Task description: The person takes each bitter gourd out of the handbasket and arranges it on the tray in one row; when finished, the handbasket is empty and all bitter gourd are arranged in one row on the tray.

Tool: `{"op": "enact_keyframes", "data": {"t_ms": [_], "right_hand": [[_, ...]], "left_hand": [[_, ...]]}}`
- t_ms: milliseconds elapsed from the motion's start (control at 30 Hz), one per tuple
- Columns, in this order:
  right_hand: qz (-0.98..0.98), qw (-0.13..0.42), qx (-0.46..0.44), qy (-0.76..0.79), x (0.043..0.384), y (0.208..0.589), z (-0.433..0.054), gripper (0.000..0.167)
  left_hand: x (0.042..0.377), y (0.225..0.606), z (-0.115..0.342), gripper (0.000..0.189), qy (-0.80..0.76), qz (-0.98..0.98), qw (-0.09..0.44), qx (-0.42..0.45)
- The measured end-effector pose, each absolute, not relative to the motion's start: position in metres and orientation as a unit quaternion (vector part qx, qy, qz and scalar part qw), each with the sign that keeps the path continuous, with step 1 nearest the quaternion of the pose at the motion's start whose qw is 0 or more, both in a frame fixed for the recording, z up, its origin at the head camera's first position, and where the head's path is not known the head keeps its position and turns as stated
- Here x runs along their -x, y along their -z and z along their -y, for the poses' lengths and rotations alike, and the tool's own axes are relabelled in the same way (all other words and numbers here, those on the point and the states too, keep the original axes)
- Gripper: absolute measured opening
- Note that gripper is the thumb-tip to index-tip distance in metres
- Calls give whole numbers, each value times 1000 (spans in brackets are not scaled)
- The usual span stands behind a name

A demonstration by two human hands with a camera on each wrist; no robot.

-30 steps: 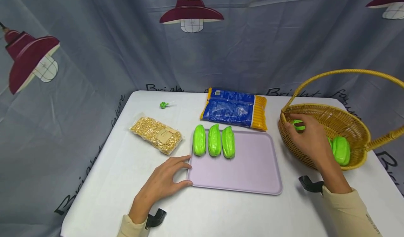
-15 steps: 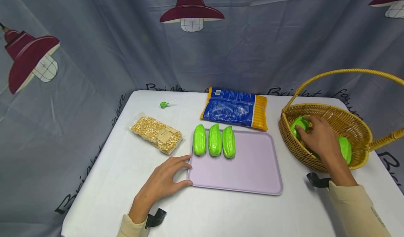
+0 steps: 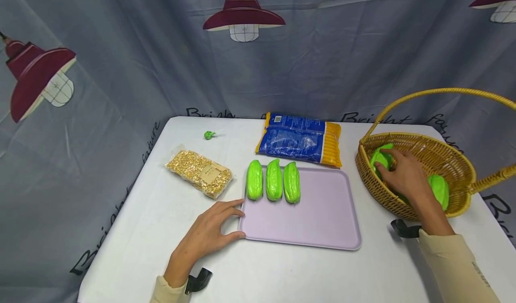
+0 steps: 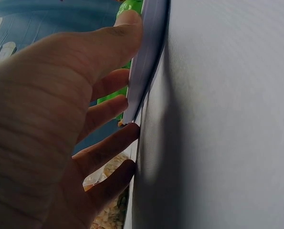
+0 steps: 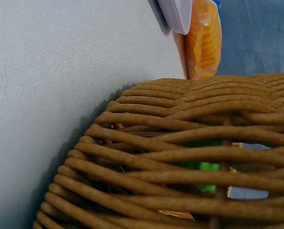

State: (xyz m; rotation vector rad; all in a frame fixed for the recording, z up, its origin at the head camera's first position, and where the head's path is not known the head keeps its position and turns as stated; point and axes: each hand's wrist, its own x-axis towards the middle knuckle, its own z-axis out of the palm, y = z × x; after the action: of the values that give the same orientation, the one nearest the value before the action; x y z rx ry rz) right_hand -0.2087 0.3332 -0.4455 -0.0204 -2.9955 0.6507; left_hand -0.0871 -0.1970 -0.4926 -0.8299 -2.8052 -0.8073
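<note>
My right hand (image 3: 405, 175) reaches into the yellow wicker basket (image 3: 463, 168) and grips a green star fruit (image 3: 380, 157) by the basket's left wall, thumb on the near side and fingers on the far side. Another green star fruit (image 3: 439, 191) lies by my right wrist. Only the woven wall (image 5: 180, 157) fills most of the right wrist view, so that hand is hidden there. My left hand (image 3: 209, 227) rests with spread fingers against the left edge of a pale purple tray (image 3: 318, 213). Three green star fruits (image 3: 274, 179) lie side by side along the tray's far left part.
Behind the tray lies a blue and yellow packet (image 3: 298, 137). A clear bag of yellow grains (image 3: 199, 170) is left of the tray, with a small green-wrapped lollipop (image 3: 209, 135) farther back. The basket's tall handle (image 3: 443, 90) arches over its opening.
My right hand has shifted slightly to the right within the basket, and more of the star fruit in its grip shows. My left hand and the tray have stayed put.
</note>
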Motion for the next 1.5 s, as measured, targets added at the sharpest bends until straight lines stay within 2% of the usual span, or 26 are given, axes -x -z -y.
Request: {"op": "enact_keyframes", "data": {"t_ms": [467, 800, 1067, 1500], "right_hand": [[974, 30, 27, -224, 206, 448, -331, 65], [971, 55, 12, -234, 205, 439, -329, 67], [966, 104, -2, -236, 196, 425, -326, 70], [964, 118, 16, -238, 178, 397, -317, 75]], "left_hand": [[87, 493, 196, 44, 262, 926, 49, 267], [88, 493, 197, 44, 266, 922, 58, 275], [87, 493, 197, 44, 266, 924, 52, 269], [87, 494, 197, 44, 266, 923, 56, 271]]}}
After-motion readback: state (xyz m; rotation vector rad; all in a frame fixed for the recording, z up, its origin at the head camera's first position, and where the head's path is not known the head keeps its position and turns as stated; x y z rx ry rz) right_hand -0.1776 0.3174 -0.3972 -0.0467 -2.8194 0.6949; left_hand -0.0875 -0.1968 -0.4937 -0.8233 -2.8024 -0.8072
